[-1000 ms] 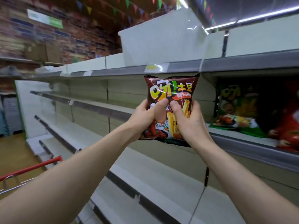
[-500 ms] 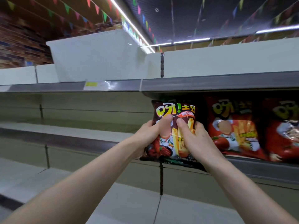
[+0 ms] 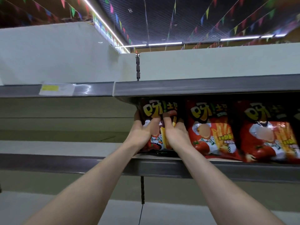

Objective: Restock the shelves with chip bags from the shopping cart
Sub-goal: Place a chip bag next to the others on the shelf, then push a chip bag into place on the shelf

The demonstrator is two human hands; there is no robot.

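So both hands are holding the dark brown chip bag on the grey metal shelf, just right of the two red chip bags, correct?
Wrong side. In the head view, the left hand and right hand hold the dark brown chip bag on the grey metal shelf just left of the two red chip bags, not right.

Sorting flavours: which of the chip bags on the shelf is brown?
The leftmost bag, in the left hand and right hand; the next bag and the third bag are red.
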